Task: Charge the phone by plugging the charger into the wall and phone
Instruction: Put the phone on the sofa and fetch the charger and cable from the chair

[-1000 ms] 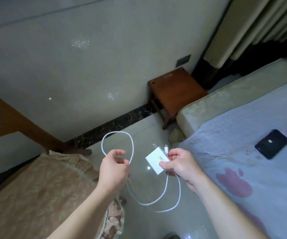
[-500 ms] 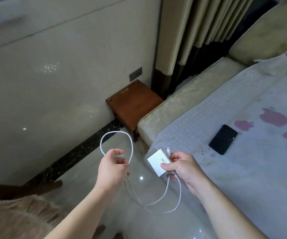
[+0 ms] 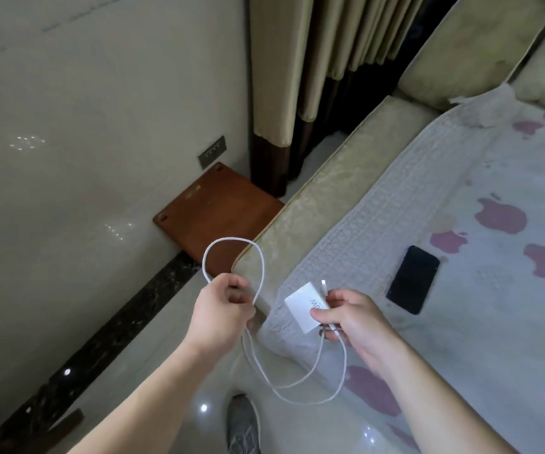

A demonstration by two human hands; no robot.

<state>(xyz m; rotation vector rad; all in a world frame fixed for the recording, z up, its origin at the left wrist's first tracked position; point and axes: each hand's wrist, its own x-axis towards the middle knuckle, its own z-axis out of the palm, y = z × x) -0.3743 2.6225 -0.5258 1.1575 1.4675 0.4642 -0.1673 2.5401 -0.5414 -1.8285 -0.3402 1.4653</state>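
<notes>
Charger (image 3: 302, 306): white block pinched in the right hand (image 3: 353, 319), thumb on its printed face, fingers curled behind; prongs not visible.
Cable (image 3: 232, 253): loop gripped in the left hand (image 3: 223, 316), fingers closed round it; slack hanging in two arcs below both hands.
Free plug (image 3: 323, 285): small connector sticking up beside the charger block, also held by the right hand.
Wall socket (image 3: 212, 156): grey plate on the wall, up and to the left of both hands, well apart, just above the wooden stool (image 3: 215, 208).
Phone (image 3: 413, 279): dark, face up on the bedspread (image 3: 461, 224), to the right of the right hand, long axis running away and slightly right.
Nearer hand: right hand closer to the phone; left hand closer to the socket.
Likely next: carry the block across to the socket, probably needing a step forward.
Risk: hanging slack could snag on the bed corner.
</notes>
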